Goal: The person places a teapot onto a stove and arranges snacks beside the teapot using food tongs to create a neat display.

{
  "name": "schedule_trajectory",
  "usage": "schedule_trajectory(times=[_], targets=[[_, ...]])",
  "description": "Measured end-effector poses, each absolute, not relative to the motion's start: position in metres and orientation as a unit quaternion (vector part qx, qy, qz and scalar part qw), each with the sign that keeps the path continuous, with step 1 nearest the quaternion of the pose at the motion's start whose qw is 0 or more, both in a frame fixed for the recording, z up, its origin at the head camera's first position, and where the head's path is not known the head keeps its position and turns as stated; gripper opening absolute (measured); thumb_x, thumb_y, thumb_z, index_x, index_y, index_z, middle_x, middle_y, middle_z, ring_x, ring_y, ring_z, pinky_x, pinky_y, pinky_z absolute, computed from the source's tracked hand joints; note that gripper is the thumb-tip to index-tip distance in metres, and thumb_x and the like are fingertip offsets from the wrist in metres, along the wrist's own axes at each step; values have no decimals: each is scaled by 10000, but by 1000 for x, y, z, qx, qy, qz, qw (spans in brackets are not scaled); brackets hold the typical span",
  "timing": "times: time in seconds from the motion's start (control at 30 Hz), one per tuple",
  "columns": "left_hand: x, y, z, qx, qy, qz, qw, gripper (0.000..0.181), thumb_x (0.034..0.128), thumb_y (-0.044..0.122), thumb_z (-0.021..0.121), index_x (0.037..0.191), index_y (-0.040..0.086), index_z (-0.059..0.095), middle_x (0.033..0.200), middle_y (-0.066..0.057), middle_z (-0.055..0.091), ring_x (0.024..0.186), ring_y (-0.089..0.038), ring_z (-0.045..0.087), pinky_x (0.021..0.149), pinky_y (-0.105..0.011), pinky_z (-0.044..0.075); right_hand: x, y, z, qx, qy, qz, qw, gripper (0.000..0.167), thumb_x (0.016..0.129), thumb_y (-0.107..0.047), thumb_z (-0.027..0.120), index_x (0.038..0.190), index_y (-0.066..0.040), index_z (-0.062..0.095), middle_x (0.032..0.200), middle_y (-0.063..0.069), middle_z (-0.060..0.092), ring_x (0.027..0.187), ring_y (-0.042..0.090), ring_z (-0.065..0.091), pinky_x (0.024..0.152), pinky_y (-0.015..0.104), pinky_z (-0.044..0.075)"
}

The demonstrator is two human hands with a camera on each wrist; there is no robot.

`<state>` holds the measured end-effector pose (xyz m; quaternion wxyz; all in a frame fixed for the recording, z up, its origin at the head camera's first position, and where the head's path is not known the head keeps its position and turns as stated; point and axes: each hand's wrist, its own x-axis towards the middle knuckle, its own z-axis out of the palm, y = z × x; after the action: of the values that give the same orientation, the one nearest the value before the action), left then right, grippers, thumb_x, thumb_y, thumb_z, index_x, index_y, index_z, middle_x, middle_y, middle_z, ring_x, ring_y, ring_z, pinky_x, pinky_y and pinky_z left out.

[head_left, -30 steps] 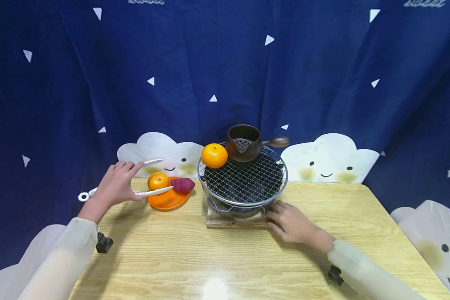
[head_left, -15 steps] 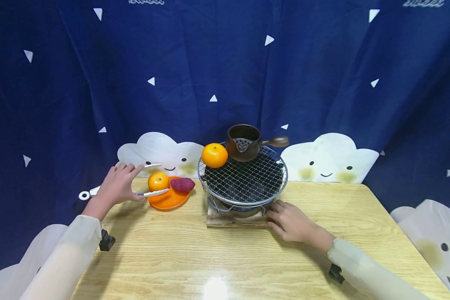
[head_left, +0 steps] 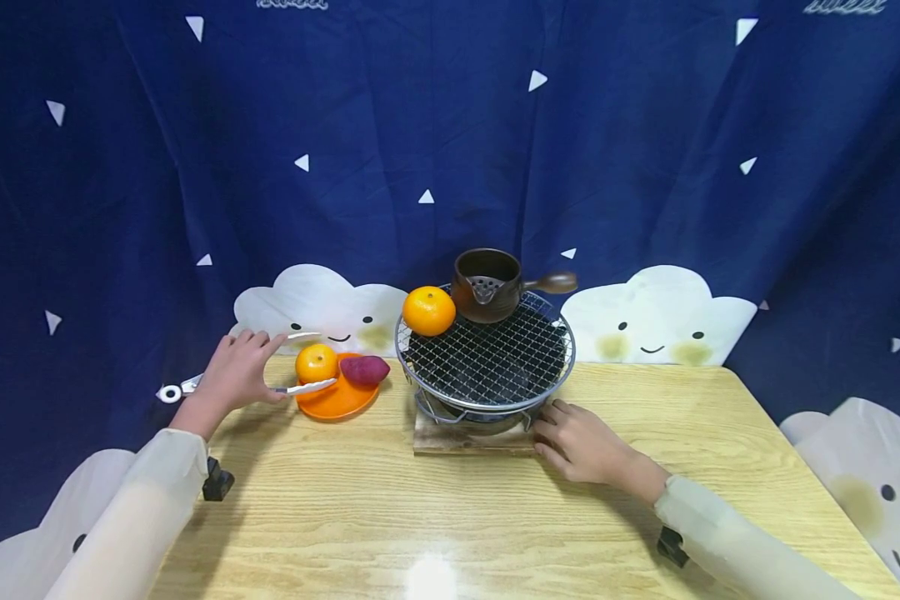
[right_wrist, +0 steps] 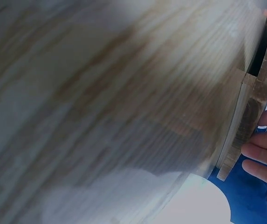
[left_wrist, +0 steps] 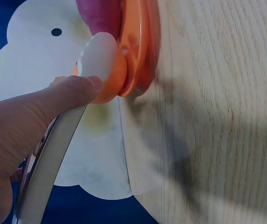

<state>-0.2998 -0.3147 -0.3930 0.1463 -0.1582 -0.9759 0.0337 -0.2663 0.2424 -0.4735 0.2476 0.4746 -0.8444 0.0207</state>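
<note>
A blue curtain (head_left: 450, 117) fills the upper half of the head view, printed with white triangles (head_left: 537, 80) and clouds (head_left: 660, 312). The pale wood table (head_left: 435, 517) takes up the lower middle. At the centre of the frame stands the round grill (head_left: 495, 371), its wire net on top and its base on a wooden board (head_left: 450, 443). White tongs (head_left: 310, 387), at the left of the frame, are held in the left hand (head_left: 236, 369), thumb on one arm and fingers on the other. The arms stand apart, their tips pointing right. The brown pot (head_left: 492, 308) sits at the back of the net, its handle pointing right. The right hand (head_left: 583, 443), right of centre and low, rests its fingertips against the right end of the board; whether it grips the wood I cannot tell. An orange plate (head_left: 336, 407) lies left of centre. On the net's upper left, beside the pot, is the upper orange (head_left: 429, 312). The purple potato (head_left: 366, 370) lies on the right of the plate, and the lower orange (head_left: 317, 363) on its left, between the tong arms; contact with the tips is unclear in the left wrist view.
</note>
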Motion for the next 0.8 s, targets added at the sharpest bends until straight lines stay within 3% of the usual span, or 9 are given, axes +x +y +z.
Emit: schedule_trajectory(times=[0.8], targets=[[-304, -314, -399, -143, -982, 23, 120, 982, 609, 464, 945, 1387, -5, 573, 1111, -217, 642, 1002, -384, 554, 857, -536, 411, -267, 242, -473, 477, -842, 20, 251, 150, 875, -271, 683, 929, -131, 683, 944, 40, 648, 876, 201, 603, 811, 384, 550]])
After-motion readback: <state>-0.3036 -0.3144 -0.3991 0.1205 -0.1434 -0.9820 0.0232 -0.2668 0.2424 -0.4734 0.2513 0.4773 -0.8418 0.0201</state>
